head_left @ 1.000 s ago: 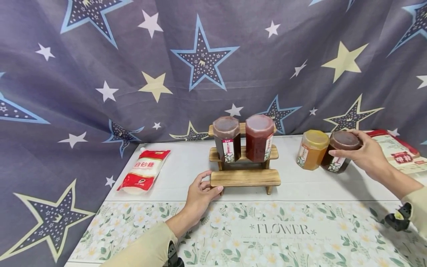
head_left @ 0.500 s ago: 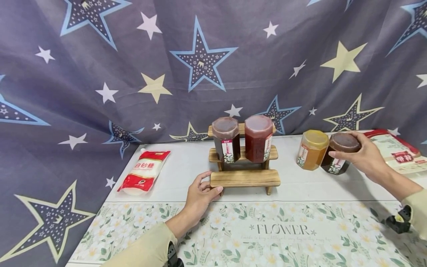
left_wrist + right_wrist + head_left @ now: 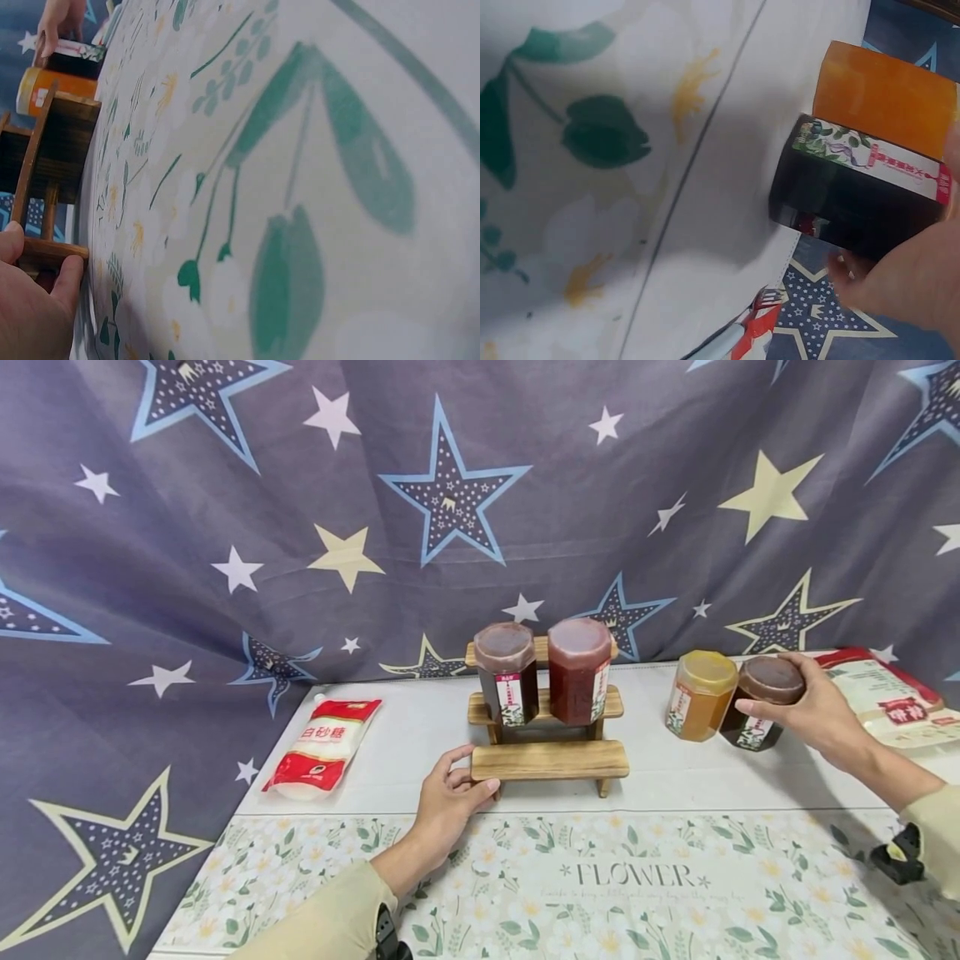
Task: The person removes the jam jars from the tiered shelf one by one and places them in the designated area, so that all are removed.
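My left hand grips the left end of the lowest shelf of a stepped wooden stand, thumb in front. In the left wrist view, thumb and fingers close around the stand's leg end. Two lidded jars stand on the middle shelf, a dark one and a red one. Off to the right, my right hand holds another dark jar by its brown lid, thumb at the front. Right beside that jar is an amber jar with a yellow lid. The right wrist view shows the dark jar's label.
A red and white sugar bag lies at the left. Behind my right hand lies a red and cream packet; a fork shows near red packaging in the right wrist view. A star-patterned curtain hangs behind the floral-covered table.
The dark jar in my right hand has shifted very slightly left and toward me. My left hand keeps its hold on the stand.
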Tool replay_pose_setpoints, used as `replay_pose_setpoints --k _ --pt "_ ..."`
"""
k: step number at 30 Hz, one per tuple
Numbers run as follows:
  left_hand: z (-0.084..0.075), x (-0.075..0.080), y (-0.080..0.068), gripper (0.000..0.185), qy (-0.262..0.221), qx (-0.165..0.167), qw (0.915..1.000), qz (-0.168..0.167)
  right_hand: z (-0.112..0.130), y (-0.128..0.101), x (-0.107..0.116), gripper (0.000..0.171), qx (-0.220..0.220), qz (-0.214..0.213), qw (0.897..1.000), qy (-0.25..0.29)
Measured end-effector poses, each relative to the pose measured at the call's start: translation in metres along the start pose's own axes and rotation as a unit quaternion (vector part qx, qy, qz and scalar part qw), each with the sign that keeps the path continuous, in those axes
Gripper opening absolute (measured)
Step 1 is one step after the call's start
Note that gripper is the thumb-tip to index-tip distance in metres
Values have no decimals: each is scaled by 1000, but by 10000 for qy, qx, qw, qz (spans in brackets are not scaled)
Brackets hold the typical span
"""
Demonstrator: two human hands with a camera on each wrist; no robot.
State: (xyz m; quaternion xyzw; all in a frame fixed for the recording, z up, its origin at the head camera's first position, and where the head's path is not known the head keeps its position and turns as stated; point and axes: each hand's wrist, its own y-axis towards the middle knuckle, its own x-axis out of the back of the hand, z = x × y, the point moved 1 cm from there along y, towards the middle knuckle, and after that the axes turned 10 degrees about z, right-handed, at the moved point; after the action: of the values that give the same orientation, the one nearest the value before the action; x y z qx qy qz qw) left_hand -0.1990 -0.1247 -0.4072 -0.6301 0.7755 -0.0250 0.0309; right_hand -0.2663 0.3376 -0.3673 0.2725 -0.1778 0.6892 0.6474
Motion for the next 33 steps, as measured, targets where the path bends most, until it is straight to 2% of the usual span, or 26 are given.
replay_pose_setpoints --k 4,7,11,16,26,33 --pt "0 0 0 66 -19 6 10000 4 9 1 6 99 -210 93 9996 -179" --pt "-1 0 -1 65 -10 5 10000 10 18 3 13 99 -237 181 9995 -122" --pt "-1 0 -1 64 -1 5 10000 -5 34 6 20 98 -108 202 9997 37" --pt "0 1 0 65 -9 1 10000 4 58 11 20 98 69 19 9999 -70" --pt "0 -1 0 67 -38 -12 10000 26 108 8 -3 89 599 552 9967 -50" --pt "0 -1 -1 66 -45 -24 10000 22 145 4 -32 91 1026 820 9905 400"
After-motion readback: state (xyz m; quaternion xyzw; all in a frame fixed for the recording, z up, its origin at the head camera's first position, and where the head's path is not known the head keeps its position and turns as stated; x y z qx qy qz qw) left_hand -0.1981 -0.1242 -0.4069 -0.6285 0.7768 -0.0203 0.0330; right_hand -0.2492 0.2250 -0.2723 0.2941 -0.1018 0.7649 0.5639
